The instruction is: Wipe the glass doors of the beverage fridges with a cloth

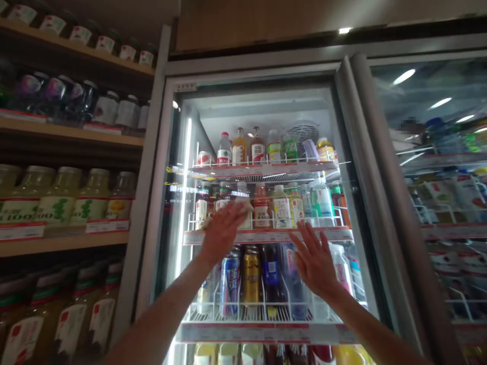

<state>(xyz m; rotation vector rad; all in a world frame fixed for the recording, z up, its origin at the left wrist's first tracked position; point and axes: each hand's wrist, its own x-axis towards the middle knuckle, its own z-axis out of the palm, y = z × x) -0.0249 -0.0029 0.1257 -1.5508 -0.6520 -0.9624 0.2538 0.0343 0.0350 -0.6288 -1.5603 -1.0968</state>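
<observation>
My left hand [222, 230] reaches up to the glass door [258, 104] of a lit drinks fridge. Under its fingers is a pale cloth [246, 207], blurred and mostly covered by the hand. Lower and to the right, my right hand [315, 261] has its fingers spread and holds nothing; whether it touches the glass I cannot tell. Reflections lie over the pane. Behind it, bottles [261, 205] line the middle shelf, and a gold can [251, 276] stands among other drinks on the shelf below.
Tall grey door handles [361, 152] run down the right side of this fridge. Beyond them is a second glass door [426, 137] with more drinks behind it. At the left, wooden shelves [72, 131] hold rows of jars and bottles beside the fridge frame [150, 167].
</observation>
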